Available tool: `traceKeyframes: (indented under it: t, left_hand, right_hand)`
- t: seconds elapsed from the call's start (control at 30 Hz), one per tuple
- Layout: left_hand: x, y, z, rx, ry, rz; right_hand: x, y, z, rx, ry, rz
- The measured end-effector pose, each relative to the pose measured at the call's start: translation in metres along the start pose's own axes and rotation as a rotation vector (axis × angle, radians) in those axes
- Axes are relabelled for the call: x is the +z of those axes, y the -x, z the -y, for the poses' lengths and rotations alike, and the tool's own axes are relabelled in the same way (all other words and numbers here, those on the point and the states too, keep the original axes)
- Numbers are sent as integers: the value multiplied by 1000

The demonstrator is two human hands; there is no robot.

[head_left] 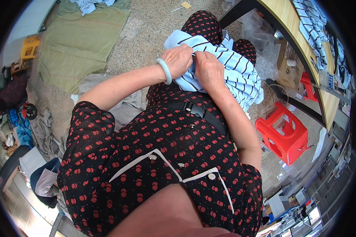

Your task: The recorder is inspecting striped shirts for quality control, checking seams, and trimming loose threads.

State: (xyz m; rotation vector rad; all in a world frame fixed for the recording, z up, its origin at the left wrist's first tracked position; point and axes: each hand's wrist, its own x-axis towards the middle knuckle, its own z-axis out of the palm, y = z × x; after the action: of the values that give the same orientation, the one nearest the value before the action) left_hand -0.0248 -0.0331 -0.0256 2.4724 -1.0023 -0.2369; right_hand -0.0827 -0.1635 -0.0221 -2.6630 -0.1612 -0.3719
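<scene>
Across my lap lies a light blue garment with dark stripes, bunched and folded. My left hand, with a pale bangle at the wrist, pinches the cloth near its upper left part. Right beside it, my right hand is closed on the same garment, its fingertips almost meeting those of the left. Something small and dark shows between the fingertips; I cannot make out whether it is a stripe or a separate thing. The rest of the garment drapes over my knees toward the right.
A red plastic stool stands at my right, near a wooden-topped table with more striped cloth on it. Clear plastic bags lie beneath. A green sheet covers floor at the far left, with a yellow stool beyond.
</scene>
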Motion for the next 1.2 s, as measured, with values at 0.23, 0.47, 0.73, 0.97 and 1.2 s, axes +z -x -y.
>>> traceKeyframes:
  t: [0.23, 0.47, 0.73, 0.97, 1.2]
  left_hand:
    - [1, -1, 0, -27, 54, -26]
    - [3, 2, 3, -42, 108, -12]
    - [-26, -2, 17, 103, 328, 150]
    - [-47, -3, 26, 147, 388, 430]
    - [-37, -13, 30, 121, 289, 494]
  right_hand:
    - [-1, -1, -3, 124, -178, 58]
    - [0, 1, -9, 185, -332, 37]
    - [-20, -4, -12, 293, -553, 305]
    - [-27, -11, -10, 370, -673, 457]
    - [-55, 13, -36, 172, -362, 437]
